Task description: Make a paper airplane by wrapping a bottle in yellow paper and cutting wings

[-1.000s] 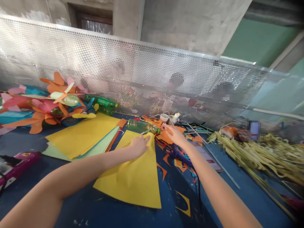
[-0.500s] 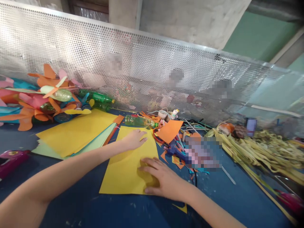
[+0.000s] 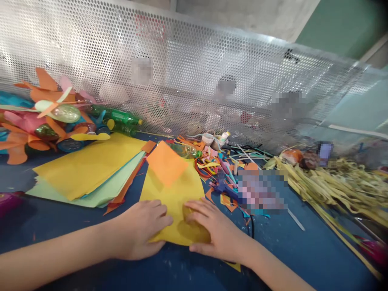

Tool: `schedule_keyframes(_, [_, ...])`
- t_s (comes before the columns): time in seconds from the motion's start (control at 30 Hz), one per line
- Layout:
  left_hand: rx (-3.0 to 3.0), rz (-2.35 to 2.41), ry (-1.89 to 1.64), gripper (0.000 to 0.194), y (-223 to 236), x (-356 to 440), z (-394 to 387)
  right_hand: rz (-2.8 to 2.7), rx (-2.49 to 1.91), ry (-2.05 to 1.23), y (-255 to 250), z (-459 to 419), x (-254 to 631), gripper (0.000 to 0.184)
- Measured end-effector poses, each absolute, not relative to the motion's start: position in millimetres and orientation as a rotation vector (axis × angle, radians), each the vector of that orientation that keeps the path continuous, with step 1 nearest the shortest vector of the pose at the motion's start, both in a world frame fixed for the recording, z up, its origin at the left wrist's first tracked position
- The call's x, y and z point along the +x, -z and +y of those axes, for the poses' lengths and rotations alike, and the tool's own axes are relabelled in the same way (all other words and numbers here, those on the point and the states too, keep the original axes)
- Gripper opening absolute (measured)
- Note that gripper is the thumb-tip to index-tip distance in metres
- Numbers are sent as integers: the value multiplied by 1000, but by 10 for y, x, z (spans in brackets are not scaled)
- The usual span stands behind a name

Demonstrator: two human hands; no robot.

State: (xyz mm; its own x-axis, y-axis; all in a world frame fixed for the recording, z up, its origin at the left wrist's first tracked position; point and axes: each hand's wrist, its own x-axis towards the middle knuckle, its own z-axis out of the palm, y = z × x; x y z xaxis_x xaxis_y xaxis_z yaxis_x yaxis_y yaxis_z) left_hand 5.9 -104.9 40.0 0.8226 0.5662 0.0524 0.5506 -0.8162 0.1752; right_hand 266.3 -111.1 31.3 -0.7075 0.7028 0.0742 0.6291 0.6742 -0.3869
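A sheet of yellow paper [image 3: 182, 198] lies before me on the blue table, its near edge bowed up a little. My left hand [image 3: 142, 228] grips the near left corner, fingers over the top and thumb at the edge. At the near right side, my right hand [image 3: 214, 230] holds the same sheet with curved fingers, thumb low by the edge. A square of orange paper [image 3: 166, 161] rests on the sheet's far end. Under and beside the right hand, a thin yellow scrap [image 3: 233, 265] pokes out.
Stacked coloured paper [image 3: 91, 165] lies left, near bottle crafts with paper blades [image 3: 45, 117]. Behind are a green bottle [image 3: 124, 117] and a perforated metal screen [image 3: 188, 72]. Paper scraps, a blue glue gun [image 3: 226, 186] and dried yellowish strips [image 3: 327, 184] lie right.
My left hand has come back from the sheet's far end to its near left corner. The orange square has shifted left onto the yellow sheet. The sheet's near edge now bows.
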Motion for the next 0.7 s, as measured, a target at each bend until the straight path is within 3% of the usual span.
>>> schedule_keyframes(0.13, [2857, 874, -186, 19, -343, 100, -1008, -2528, -1197, -392, -356, -991, 2597, 41])
schedule_keyframes(0.27, [2830, 818, -319, 26, -264, 103, -993, -2598, -1186, -216, -429, -721, 2373, 50])
schedule_keyframes(0.4, [2767, 809, -447, 24, -214, 79, -962, -2781, -1167, -270, -574, -498, 2071, 54])
schedule_keyframes(0.53, [2750, 806, -531, 28, -177, 62, -947, -2819, -978, -337, -649, -444, 1783, 39])
schedule_keyframes(0.7, [2813, 795, -537, 23, -148, 57, -964, -2710, -807, -239, -591, -407, 1435, 34])
